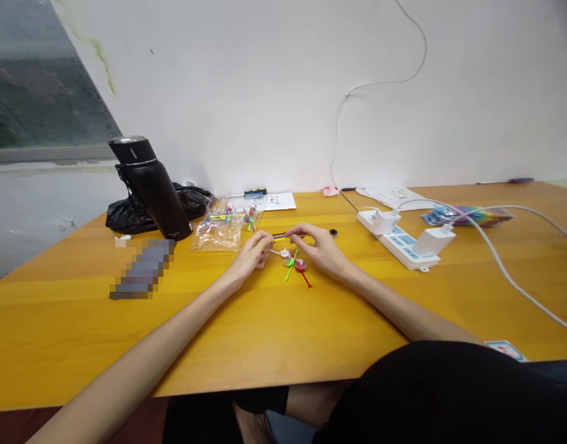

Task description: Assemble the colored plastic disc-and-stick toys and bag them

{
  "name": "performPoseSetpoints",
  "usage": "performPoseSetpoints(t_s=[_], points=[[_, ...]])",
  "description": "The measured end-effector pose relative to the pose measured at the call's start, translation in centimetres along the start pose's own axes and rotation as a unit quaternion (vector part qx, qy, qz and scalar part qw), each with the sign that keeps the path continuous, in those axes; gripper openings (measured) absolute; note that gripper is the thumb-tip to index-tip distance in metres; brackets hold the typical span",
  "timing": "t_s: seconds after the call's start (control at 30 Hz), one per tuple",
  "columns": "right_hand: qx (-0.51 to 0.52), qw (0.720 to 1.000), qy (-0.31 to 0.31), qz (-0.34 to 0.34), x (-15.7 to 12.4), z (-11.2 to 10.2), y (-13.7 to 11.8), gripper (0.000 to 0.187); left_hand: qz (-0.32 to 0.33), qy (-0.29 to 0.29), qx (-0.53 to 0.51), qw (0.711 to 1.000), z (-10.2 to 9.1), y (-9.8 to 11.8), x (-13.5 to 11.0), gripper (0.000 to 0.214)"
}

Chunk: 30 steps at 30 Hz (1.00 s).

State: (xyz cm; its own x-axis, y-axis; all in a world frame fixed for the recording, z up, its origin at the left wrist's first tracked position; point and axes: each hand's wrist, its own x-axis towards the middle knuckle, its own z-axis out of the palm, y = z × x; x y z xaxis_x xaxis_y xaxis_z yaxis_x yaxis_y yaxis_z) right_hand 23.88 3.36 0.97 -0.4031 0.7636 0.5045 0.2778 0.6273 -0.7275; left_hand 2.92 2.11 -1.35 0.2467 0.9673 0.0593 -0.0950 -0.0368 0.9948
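Note:
Both hands meet over the middle of the yellow wooden table. My left hand and my right hand each pinch one end of a thin dark stick-like piece held between them. Just below the hands lie several small coloured plastic parts: a white one, a green stick and a red round piece with a stem. A small black ring rests to the right of my right hand.
A clear plastic bag of coloured parts lies behind the left hand. A black bottle, a black bag and a blurred flat object sit at the left. A white power strip with chargers and cables lies at the right, near papers.

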Motion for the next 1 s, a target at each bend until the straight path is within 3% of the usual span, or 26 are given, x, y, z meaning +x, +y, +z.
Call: performPoseSetpoints(t_s=[0.17,0.37,0.6,0.7,0.8,1.0], points=[[0.0,1.0,0.0,0.009,0.0,0.1,0.1,0.02,0.052,0.023,0.086,0.995,0.0,0.3,-0.2,0.03],[0.0,0.995,0.073,0.064,0.3,-0.2,1.9,0.031,0.09,0.089,0.1,0.987,-0.7,0.6,0.1,0.029],[0.055,0.993,0.058,0.083,0.6,-0.2,2.0,0.035,0.124,0.089,0.157,0.976,-1.2,0.2,0.4,0.028],[0.131,0.983,0.043,0.125,0.9,-0.2,2.0,0.035,0.103,0.09,0.108,0.985,-1.2,0.2,0.4,0.028],[0.219,0.956,0.078,0.178,1.1,-0.2,2.2,0.033,0.061,0.096,0.055,0.992,-1.1,0.3,0.4,0.028],[0.238,0.944,0.152,0.171,1.2,-0.5,2.5,0.032,0.025,0.037,0.096,0.994,-0.9,-0.4,0.5,0.026]])
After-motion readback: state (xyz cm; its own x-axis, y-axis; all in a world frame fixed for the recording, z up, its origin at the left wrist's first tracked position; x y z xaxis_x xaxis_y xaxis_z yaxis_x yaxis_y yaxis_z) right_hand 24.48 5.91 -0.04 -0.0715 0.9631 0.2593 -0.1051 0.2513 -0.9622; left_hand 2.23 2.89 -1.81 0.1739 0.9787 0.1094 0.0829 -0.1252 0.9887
